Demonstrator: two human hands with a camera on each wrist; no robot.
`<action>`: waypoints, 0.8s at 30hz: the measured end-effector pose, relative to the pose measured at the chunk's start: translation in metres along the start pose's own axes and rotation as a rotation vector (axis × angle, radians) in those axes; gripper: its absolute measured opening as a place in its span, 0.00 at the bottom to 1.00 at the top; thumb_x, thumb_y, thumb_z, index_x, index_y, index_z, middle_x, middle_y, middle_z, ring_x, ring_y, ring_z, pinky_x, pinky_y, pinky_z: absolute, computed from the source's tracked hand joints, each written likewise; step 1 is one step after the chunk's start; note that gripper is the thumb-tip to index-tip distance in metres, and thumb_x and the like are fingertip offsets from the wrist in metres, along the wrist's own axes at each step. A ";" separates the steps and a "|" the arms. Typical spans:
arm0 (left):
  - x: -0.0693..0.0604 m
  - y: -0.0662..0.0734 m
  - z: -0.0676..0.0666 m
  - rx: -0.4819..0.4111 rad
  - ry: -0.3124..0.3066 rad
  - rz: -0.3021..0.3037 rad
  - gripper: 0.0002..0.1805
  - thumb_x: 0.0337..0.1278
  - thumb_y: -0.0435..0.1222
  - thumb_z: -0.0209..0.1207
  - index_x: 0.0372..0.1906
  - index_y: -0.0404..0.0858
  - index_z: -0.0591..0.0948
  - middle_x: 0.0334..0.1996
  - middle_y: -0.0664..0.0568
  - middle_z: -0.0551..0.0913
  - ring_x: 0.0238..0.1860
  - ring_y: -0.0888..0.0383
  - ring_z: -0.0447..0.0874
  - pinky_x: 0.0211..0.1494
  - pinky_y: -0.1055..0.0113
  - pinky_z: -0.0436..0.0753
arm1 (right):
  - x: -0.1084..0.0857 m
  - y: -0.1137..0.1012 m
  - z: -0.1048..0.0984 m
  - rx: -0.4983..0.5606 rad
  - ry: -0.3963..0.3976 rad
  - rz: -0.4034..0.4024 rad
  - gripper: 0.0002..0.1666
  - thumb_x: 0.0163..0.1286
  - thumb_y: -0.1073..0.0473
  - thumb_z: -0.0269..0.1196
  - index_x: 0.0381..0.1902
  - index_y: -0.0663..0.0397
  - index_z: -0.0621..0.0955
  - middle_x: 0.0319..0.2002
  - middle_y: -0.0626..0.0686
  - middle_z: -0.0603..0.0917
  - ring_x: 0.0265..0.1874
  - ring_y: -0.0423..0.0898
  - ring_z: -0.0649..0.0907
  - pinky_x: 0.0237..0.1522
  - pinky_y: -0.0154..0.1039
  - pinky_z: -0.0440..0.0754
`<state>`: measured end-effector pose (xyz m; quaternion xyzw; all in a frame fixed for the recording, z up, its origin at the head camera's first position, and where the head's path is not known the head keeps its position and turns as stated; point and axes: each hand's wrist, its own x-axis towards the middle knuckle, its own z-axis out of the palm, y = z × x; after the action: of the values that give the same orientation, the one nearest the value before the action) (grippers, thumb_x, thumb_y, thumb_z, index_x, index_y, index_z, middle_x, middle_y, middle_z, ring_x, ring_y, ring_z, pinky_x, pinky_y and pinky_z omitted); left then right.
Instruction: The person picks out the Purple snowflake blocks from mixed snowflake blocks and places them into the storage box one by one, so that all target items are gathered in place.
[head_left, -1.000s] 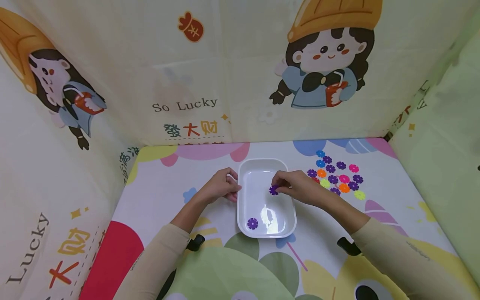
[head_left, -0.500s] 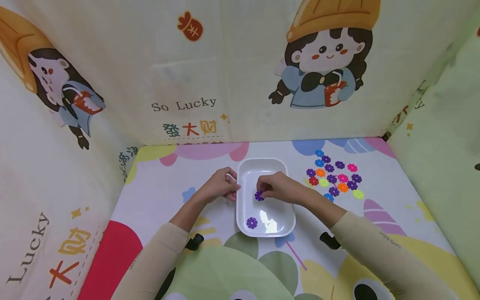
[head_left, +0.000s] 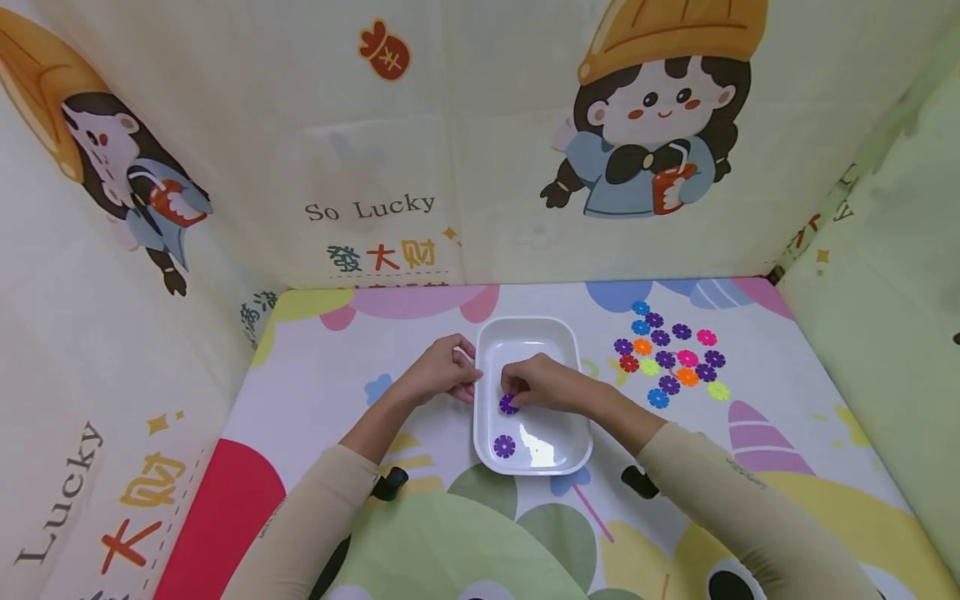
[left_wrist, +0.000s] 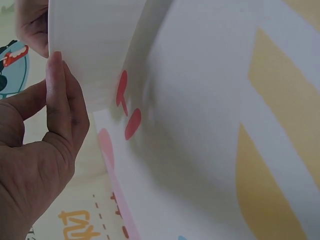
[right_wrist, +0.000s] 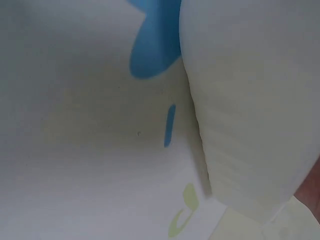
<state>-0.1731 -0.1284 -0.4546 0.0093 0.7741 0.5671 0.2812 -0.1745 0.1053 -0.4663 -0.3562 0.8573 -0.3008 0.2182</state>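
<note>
A white tray point(head_left: 536, 329) lies on the patterned tabletop. My left hand point(head_left: 442, 371) holds its left rim; in the left wrist view the fingers point(left_wrist: 57, 95) meet the tray's edge point(left_wrist: 95, 55). Inside the tray, my right hand point(head_left: 547, 383) pinches a purple snowflake disc point(head_left: 508, 404) between thumb and fingertips, low over the floor. Whether that disc touches the floor I cannot tell. Another purple snowflake disc point(head_left: 504, 447) lies flat near the tray's front left corner. The right wrist view shows the tray's outer wall point(right_wrist: 250, 100) and hides the fingers.
Right of the tray, several loose snowflake discs point(head_left: 665, 359) in purple, blue, orange, pink, red and yellow lie spread on the cloth. Printed fabric walls point(head_left: 487, 167) enclose the table at the back and both sides.
My right hand has carried the purple snowflake disc left and toward the front of the tray, near the disc lying there. The left hand stays at the rim.
</note>
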 end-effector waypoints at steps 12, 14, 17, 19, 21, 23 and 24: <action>0.000 0.001 0.000 0.009 -0.002 0.000 0.18 0.67 0.25 0.63 0.56 0.31 0.69 0.34 0.42 0.83 0.22 0.56 0.87 0.34 0.55 0.94 | 0.008 0.000 0.013 0.002 -0.018 0.001 0.07 0.67 0.63 0.72 0.34 0.49 0.83 0.29 0.44 0.84 0.30 0.37 0.79 0.36 0.27 0.83; 0.000 0.002 -0.001 0.008 0.000 0.004 0.18 0.66 0.25 0.63 0.56 0.31 0.70 0.34 0.41 0.83 0.22 0.56 0.87 0.34 0.55 0.94 | 0.009 0.001 0.015 0.003 -0.009 -0.006 0.07 0.67 0.63 0.72 0.34 0.48 0.83 0.29 0.44 0.83 0.30 0.37 0.78 0.35 0.28 0.82; -0.001 0.003 -0.002 0.018 0.006 0.007 0.18 0.66 0.25 0.63 0.55 0.31 0.70 0.34 0.41 0.83 0.22 0.56 0.87 0.34 0.54 0.94 | 0.010 0.001 0.017 0.003 -0.007 -0.031 0.07 0.67 0.63 0.72 0.34 0.49 0.83 0.29 0.44 0.83 0.30 0.36 0.78 0.35 0.28 0.82; -0.001 0.004 -0.002 0.021 0.006 0.003 0.18 0.66 0.26 0.63 0.55 0.31 0.70 0.34 0.41 0.83 0.22 0.55 0.87 0.35 0.54 0.94 | 0.010 0.001 0.018 -0.002 -0.013 -0.045 0.06 0.67 0.63 0.72 0.35 0.49 0.83 0.29 0.44 0.83 0.30 0.36 0.77 0.35 0.28 0.82; -0.001 0.003 -0.002 0.028 0.006 -0.003 0.18 0.66 0.26 0.63 0.55 0.32 0.70 0.34 0.41 0.83 0.22 0.55 0.87 0.35 0.54 0.94 | 0.010 0.001 0.020 -0.008 -0.021 -0.051 0.06 0.66 0.64 0.72 0.35 0.49 0.83 0.30 0.44 0.83 0.31 0.36 0.78 0.36 0.28 0.82; -0.002 0.003 -0.001 0.029 0.004 -0.005 0.18 0.66 0.26 0.63 0.55 0.32 0.70 0.34 0.42 0.82 0.22 0.55 0.87 0.35 0.54 0.94 | 0.010 0.001 0.021 -0.015 -0.025 -0.047 0.06 0.66 0.63 0.72 0.36 0.49 0.84 0.31 0.44 0.83 0.32 0.36 0.78 0.37 0.27 0.82; -0.002 0.002 -0.001 0.025 0.004 -0.006 0.18 0.66 0.26 0.64 0.55 0.32 0.70 0.34 0.42 0.82 0.22 0.55 0.87 0.35 0.53 0.94 | 0.010 0.000 0.022 -0.015 -0.026 -0.044 0.06 0.66 0.63 0.73 0.36 0.49 0.84 0.31 0.44 0.83 0.32 0.36 0.78 0.37 0.28 0.82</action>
<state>-0.1728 -0.1287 -0.4517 0.0094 0.7816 0.5568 0.2812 -0.1685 0.0902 -0.4840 -0.3807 0.8486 -0.2942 0.2200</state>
